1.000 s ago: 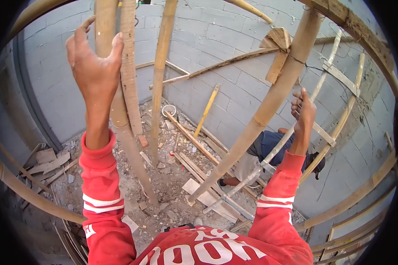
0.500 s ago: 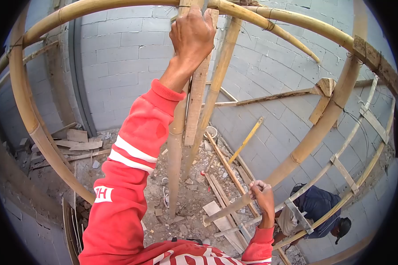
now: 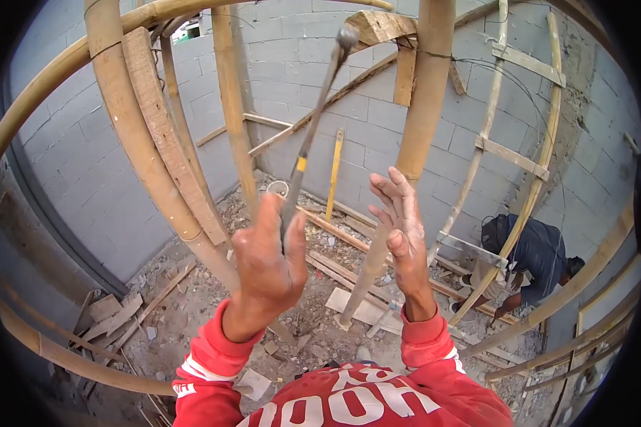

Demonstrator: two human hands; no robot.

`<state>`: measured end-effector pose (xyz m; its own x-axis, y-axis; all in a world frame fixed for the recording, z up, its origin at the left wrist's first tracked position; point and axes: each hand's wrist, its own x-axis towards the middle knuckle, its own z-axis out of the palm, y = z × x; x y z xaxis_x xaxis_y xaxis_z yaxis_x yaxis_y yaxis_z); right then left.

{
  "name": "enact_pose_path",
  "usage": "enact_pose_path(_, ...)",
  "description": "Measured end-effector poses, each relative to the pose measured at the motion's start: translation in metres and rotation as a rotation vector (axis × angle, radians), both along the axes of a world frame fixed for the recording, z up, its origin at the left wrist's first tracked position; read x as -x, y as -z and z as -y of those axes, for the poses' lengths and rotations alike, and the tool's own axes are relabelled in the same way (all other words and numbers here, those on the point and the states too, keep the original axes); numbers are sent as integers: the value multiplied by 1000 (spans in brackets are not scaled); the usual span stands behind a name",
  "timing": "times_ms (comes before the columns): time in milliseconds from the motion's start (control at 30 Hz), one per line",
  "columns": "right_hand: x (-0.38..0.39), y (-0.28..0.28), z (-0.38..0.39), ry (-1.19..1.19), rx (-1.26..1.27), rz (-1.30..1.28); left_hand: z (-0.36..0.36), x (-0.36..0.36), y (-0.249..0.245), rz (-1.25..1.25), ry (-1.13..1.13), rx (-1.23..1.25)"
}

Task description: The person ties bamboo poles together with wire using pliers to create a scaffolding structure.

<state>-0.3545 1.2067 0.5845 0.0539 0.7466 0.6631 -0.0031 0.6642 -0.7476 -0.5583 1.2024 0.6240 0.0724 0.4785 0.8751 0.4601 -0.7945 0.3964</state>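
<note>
My left hand (image 3: 267,260) is closed around the lower end of a long, slim metal tool (image 3: 313,128). The tool points up and slightly right, with a rounded head and a yellow band partway along its shaft; its exact kind is unclear. To the right, my right hand (image 3: 402,238) is raised with fingers up and thumb apart, holding nothing. It overlaps a bamboo post (image 3: 424,92) behind it. Left of my left hand stands another bamboo post (image 3: 132,121), with a rough wooden plank (image 3: 165,135) alongside.
A curved bamboo pole (image 3: 57,71) crosses the upper left. A bamboo ladder (image 3: 513,156) leans at the right, where another person (image 3: 534,249) bends low. Boards (image 3: 356,309) and rubble (image 3: 192,313) lie below, beside a grey block wall (image 3: 292,64).
My left hand has come down from the overhead pole and plank, now showing the tool. My right hand has risen and opened from a pinch. The view has swung right.
</note>
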Motion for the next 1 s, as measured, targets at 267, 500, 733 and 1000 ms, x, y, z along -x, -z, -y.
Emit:
enact_pose_path(267, -44, 76, 3, -194, 555, -282, 9, -103, 138, -304, 366, 421)
enact_pose_path(500, -210, 63, -6, 133, 1040, 251, -86, -111, 9, -330, 221, -153)
enact_pose_path(733, -286, -102, -33, 511, 790, 868, -176, -209, -119, -212, -3, -897)
enact_pose_path(1000, -269, -149, -63, 232, 680, 421, -180, -247, -230, -735, -298, -506)
